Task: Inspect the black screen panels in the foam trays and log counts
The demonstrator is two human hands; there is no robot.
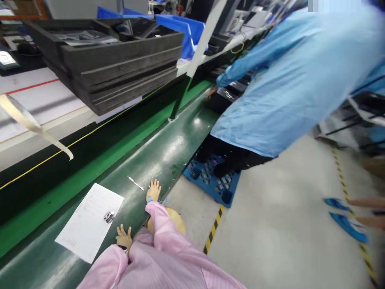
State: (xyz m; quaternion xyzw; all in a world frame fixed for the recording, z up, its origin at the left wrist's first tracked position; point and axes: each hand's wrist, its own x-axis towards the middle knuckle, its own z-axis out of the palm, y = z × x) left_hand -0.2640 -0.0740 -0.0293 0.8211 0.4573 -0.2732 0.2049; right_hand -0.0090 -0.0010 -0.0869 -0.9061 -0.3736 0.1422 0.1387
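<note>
My left hand (124, 237) rests near the edge of the green conveyor belt (162, 154) with its fingers spread, holding nothing I can see. Beside it lies a white sheet of paper (87, 224), and on the sheet's right part sits a small shiny metal piece (108, 217) whose kind I cannot make out. Farther along the belt, my right hand (154, 190) lies with fingers stretched out, a blue band at its wrist. A slim white pen (136, 183) is just left of that hand, apart from it.
A stack of black foam trays (129, 60) stands on the bench above the belt, near blue bins (180, 30). A co-worker in a blue coat (279, 88) stands on a blue pallet (210, 176), one hand at the belt. A round stool (173, 220) is below my right arm.
</note>
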